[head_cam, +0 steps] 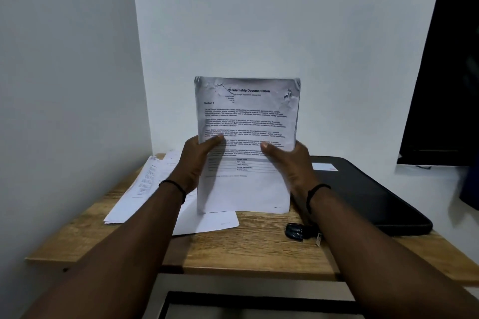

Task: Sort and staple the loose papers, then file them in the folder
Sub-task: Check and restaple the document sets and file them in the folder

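both hands (197, 163) (290, 166) grip upright papers (246, 122); stapler (300, 232) half hidden by wrist

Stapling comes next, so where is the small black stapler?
The small black stapler lies on the wooden table, right of centre, under the right hand's wrist, beside the black folder.

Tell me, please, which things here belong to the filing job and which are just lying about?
Job: held papers, in both hands; loose papers; black folder; stapler.
Lying about: dark window.
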Available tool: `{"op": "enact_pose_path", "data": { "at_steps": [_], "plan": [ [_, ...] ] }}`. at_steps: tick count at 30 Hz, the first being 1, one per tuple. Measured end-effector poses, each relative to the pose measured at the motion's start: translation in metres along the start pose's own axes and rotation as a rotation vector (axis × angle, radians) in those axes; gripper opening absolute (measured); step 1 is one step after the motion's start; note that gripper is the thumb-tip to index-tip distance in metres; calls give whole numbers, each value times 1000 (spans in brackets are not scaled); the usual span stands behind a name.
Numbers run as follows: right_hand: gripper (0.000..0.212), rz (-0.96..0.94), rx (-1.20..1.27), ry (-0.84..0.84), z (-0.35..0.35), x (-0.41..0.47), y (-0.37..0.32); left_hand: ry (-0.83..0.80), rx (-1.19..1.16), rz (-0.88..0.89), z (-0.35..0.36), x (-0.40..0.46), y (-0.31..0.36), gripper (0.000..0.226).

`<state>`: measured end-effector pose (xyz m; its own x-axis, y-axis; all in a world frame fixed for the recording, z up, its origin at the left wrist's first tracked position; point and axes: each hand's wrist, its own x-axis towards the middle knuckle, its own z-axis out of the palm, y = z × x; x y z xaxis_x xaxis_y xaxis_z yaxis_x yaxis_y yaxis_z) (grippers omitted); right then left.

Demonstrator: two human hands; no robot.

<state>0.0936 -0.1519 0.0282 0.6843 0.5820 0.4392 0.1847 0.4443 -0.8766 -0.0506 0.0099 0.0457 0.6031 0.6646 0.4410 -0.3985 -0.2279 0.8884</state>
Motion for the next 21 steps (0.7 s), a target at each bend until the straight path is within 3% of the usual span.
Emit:
{"op": "enact_pose_path", "data": {
  "at_steps": [3, 6, 11, 16, 21],
  "plan": [
    [44, 13, -31, 14, -5, -7, 11, 3, 31, -46, 2, -3, -12, 30],
    [36, -1, -60, -22, -10, 3, -7, -42, -12, -82, 7, 4, -3, 20],
    [39, 116, -204, -206, -42, 29, -60, -26, -178, -157, 8, 38, 27, 33],
    [31, 345, -527, -384, -93, 38, -98, -10, -154, -387, 24, 47, 22, 19],
    [31, 339, -1107, -281, -110, 38, -51, -19, 53, -596, 36, 24, -44, 12]
  ]
}}
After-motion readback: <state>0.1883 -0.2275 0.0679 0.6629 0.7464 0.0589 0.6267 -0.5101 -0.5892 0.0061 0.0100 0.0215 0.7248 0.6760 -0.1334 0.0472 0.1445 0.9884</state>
